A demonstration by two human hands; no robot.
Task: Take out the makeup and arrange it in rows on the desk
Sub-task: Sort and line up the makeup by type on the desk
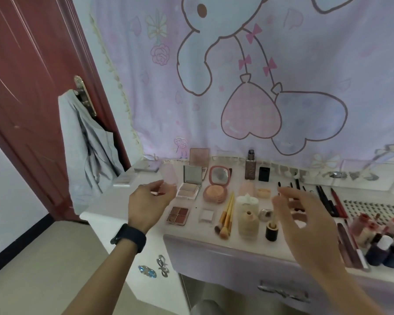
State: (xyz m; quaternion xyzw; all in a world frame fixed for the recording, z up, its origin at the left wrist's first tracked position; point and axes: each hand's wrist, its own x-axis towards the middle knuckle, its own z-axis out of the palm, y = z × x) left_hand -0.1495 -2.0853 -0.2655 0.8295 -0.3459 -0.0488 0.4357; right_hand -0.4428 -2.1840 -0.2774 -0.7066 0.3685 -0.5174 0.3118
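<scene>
1. I see the left hand (149, 202) over the left part of the desk (116, 200), fingers loose and a little curled.
2. The right hand (305, 214) is blurry, fingers spread wide, well apart from the left hand.
3. Between them the makeup (206, 215) lies in rows on the desk.
4. A square box (189, 189) stands open, mirror lid up, with pale powder inside.
5. Just beside it, a round pink box (215, 193) is open with peach powder inside.
6. A flat box (178, 215) holds four brown-red squares.
7. Brushes (225, 218) lie next to a cream bottle (248, 223).
</scene>
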